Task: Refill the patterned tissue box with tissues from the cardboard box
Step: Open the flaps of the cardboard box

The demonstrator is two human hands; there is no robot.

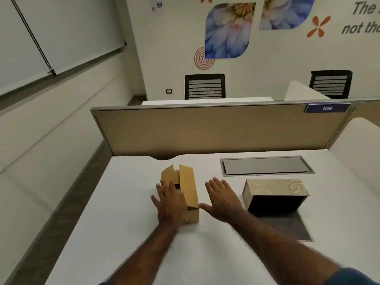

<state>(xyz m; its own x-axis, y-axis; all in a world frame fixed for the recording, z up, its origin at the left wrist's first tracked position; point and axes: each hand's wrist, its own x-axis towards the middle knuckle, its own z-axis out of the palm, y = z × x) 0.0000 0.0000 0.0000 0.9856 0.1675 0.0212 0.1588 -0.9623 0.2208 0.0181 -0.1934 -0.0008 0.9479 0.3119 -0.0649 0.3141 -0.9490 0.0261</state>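
Brown corrugated card forms the cardboard box (186, 194), which is seen on the white desk (127, 233) with its flaps raised, at about 11 o'clock from the desk's middle. The left hand (169, 202) is laid flat over its near left side, fingers spread and gripping nothing, while the right hand (223, 199) is held open just beside it at 3 o'clock, thumb tip near the box corner. The patterned tissue box (275, 195) is found further out at 3 o'clock, tipped so its dark open side faces the viewer, with a grey hatch (265, 165) at its 12 o'clock.
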